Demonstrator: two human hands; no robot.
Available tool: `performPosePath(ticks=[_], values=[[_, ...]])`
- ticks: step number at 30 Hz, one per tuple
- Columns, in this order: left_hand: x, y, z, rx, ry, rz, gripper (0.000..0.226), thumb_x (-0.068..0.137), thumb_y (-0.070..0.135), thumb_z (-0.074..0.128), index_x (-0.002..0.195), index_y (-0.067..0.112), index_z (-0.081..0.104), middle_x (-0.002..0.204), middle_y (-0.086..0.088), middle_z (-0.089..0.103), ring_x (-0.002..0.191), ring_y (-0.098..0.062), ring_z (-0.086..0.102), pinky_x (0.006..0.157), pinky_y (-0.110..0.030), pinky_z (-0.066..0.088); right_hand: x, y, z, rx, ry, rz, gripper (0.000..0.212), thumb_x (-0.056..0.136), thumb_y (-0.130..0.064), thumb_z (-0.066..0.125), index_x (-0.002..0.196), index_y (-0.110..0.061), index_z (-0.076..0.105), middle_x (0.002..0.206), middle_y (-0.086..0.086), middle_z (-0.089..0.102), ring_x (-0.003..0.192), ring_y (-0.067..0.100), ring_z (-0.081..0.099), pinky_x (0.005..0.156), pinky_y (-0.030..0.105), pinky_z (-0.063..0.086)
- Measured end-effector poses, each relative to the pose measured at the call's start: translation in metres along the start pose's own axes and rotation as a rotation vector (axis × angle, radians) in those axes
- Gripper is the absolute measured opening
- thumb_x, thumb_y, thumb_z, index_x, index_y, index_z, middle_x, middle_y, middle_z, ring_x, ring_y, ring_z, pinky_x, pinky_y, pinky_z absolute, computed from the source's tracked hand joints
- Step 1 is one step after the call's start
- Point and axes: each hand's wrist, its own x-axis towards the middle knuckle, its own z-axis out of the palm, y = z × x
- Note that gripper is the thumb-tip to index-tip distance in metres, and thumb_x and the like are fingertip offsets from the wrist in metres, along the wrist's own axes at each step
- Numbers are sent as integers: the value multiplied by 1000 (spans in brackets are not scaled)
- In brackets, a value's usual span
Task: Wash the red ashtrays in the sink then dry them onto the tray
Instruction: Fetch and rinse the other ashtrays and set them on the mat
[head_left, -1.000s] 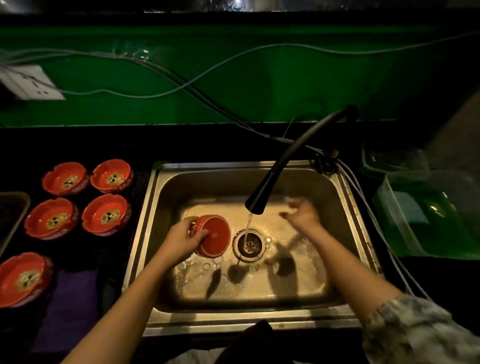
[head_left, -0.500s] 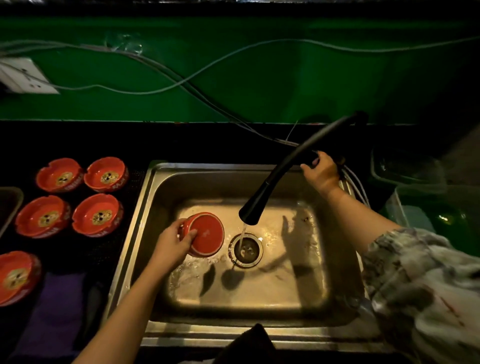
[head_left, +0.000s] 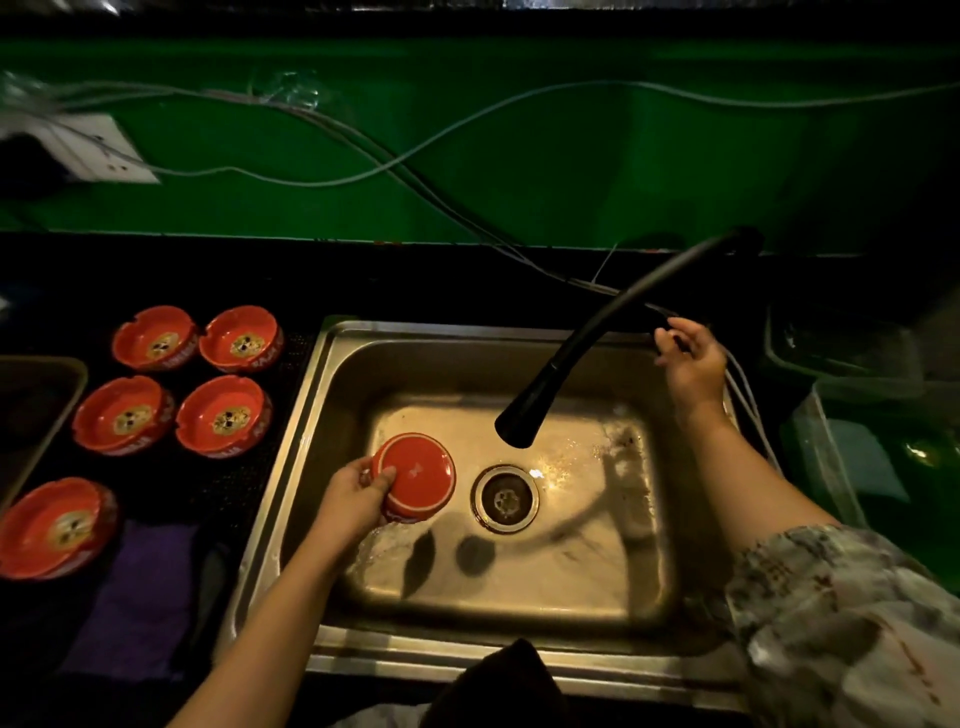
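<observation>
Closest in, the patterned grey sleeve covers the right arm at the bottom right, and the front lip of the stainless steel sink runs across below. Inside the basin, the left hand grips a round red ashtray tipped bottom-up, thumb over its base, just left of the round metal drain; there's white lettering along its side band but it's too blurry to read. Left of the sink, on the dark counter, a purple cloth lies flat, and five more red ashtrays sit upright with a printed emblem in each bowl and white writing on the walls that I can't make out. A dark tray edge pokes in at the far left. Further back, the right hand curls its fingers around something at the base of the curved black faucet, whose nozzle hangs over the basin. On the right are clear plastic containers. Behind everything is a green wall with loose grey cables and a white wall socket.
</observation>
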Motion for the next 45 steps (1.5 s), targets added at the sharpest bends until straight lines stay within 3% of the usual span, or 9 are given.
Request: performPosePath(ticks=[10, 14, 18, 23, 29, 33, 37, 40, 45], values=[[-31, 1, -7, -217, -129, 4, 30, 99, 13, 50, 127, 4, 51, 117, -20, 63, 97, -26, 65, 55, -25, 57, -113, 1, 3, -215, -10, 113, 45, 91, -6, 59, 134, -14, 45, 121, 1, 53, 97, 15, 55, 68, 16, 45], [-38, -10, -10, -106, -106, 9, 39, 98, 16, 55, 133, 4, 47, 125, -19, 60, 108, -30, 62, 65, -31, 59, -175, 14, 28, -414, -391, 404, 31, 92, -25, 61, 120, -13, 56, 116, 10, 64, 88, 21, 62, 61, 24, 45], [-53, -19, -27, 24, -186, 203, 29, 96, 14, 58, 121, 25, 49, 124, -11, 58, 110, -24, 60, 88, -44, 56, -237, -22, 64, -181, -862, 695, 67, 86, -70, 37, 125, -19, 52, 105, 9, 69, 79, 25, 69, 50, 25, 49], [-68, -23, -69, 438, -299, 693, 49, 89, 14, 66, 133, 24, 47, 131, 1, 55, 120, -10, 54, 103, -26, 45, -277, -68, 107, -12, -965, 950, 80, 83, -77, 35, 119, -9, 58, 107, 22, 68, 80, 34, 69, 50, 29, 55], [-83, -42, -132, 124, -306, 536, 96, 67, 47, 82, 145, 31, 28, 146, 19, 33, 132, 3, 37, 95, -9, 41, -331, -83, 174, 13, -806, 672, 4, 92, -10, 48, 91, -8, 51, 83, 10, 53, 69, 17, 53, 57, 28, 43], [-86, -53, -177, 2, -124, 367, 140, 42, 58, 86, 154, 21, 10, 145, 8, 29, 129, -6, 38, 90, -9, 37, -379, -82, 233, 51, -792, 578, 21, 82, 3, 42, 94, -10, 53, 89, 17, 58, 74, 22, 56, 59, 30, 44], [-78, -71, -246, 5, -5, 361, 124, 55, 27, 94, 153, 18, 19, 133, 3, 50, 113, -8, 54, 87, -15, 42, -424, -79, 286, -4, -867, 446, 21, 96, -13, 47, 113, -20, 56, 99, 6, 62, 83, 13, 60, 66, 21, 47], [-76, -93, -294, 56, 98, 417, 128, 45, 44, 94, 151, 22, 26, 129, 7, 54, 115, -7, 56, 96, -25, 46, -445, -61, 319, -277, -885, 83, 33, 100, -38, 40, 126, -25, 55, 122, -1, 60, 115, 15, 54, 96, 29, 42], [-73, -131, -346, 53, 236, 479, 132, 39, 55, 89, 149, 33, 18, 132, 12, 48, 123, -5, 50, 103, -30, 44, -475, -24, 348, -1035, -667, -217, 74, 87, -71, 34, 148, -29, 25, 160, 5, 12, 146, 33, 2, 113, 56, 3]])
